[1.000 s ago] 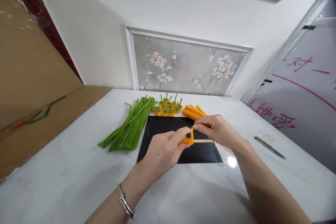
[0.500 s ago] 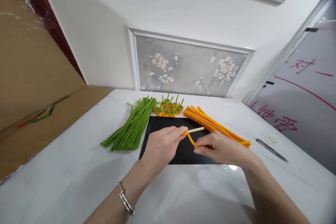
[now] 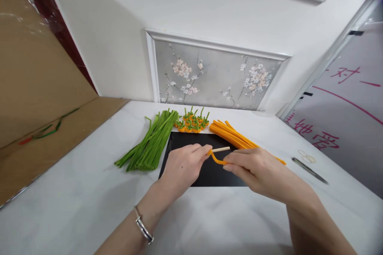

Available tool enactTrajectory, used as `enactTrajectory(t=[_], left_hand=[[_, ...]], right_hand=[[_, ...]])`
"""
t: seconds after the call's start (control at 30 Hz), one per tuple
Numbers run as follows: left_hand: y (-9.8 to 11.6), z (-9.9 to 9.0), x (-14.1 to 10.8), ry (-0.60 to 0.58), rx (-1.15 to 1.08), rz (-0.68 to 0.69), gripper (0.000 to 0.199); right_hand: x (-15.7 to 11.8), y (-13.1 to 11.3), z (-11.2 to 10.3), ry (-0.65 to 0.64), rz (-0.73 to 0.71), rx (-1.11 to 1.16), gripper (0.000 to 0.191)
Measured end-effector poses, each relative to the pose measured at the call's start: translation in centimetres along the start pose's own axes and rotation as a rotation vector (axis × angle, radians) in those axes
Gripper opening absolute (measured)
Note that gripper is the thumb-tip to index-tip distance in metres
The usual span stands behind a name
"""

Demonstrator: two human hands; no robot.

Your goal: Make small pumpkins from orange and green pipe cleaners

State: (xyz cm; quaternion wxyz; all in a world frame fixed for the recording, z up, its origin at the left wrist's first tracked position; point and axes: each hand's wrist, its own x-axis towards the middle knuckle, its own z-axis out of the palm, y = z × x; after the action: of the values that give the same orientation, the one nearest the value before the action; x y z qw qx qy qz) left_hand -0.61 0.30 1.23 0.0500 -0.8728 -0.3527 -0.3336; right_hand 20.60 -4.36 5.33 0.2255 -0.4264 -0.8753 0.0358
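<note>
Evidently the largest surface I have on view is the white wall (image 3: 104, 28), across the top of the frame. Below it, the pale tabletop (image 3: 74, 203) fills the lower part. I record brown cardboard (image 3: 38, 71) at far left and a white board (image 3: 359, 115) with red writing at far right. A framed floral panel (image 3: 212, 75) sits on the wall at upper centre.

A black mat (image 3: 206, 177) lies at centre, under both hands, which are close together but apart. I find the right hand (image 3: 257, 167) pinched on the free end of an orange strip (image 3: 217, 161); the left hand (image 3: 185, 163) grips the strip's other part against a pale stick (image 3: 222, 149), whose bare end points right.

A green bundle (image 3: 152, 143) lies left of the mat, an orange bundle (image 3: 231, 133) to its right, partly behind the right hand. Between them stand small orange-and-green pieces (image 3: 191, 122). At right, I log a slim dark tool (image 3: 309, 170) and thin loops (image 3: 306, 157) just beside it.
</note>
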Motion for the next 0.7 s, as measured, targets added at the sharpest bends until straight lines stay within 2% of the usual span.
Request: enactTrajectory(t=[0.07,0.2,0.37,0.5,0.7], left_hand=[[0.0,0.0,0.0,-0.007,0.008,0.015,0.022],[0.2,0.0,0.0,-0.016,-0.005,0.041,0.02],[0.4,0.1,0.1,-0.014,-0.035,0.077,0.02],[0.6,0.1,0.0,0.022,-0.066,0.072,0.02],[0.8,0.0,-0.3,0.03,-0.079,0.022,0.016]], right_hand=[[0.2,0.2,-0.2,0.037,0.01,0.03,0.026],[1.0,0.7,-0.2,0.198,0.032,0.055,0.021],[2.1,1.9,0.2,0.288,0.07,0.063,0.021],[2.5,3.3,0.8,0.257,0.131,0.15,0.022],[2.5,4.3,1.5,0.099,0.172,0.205,0.028]])
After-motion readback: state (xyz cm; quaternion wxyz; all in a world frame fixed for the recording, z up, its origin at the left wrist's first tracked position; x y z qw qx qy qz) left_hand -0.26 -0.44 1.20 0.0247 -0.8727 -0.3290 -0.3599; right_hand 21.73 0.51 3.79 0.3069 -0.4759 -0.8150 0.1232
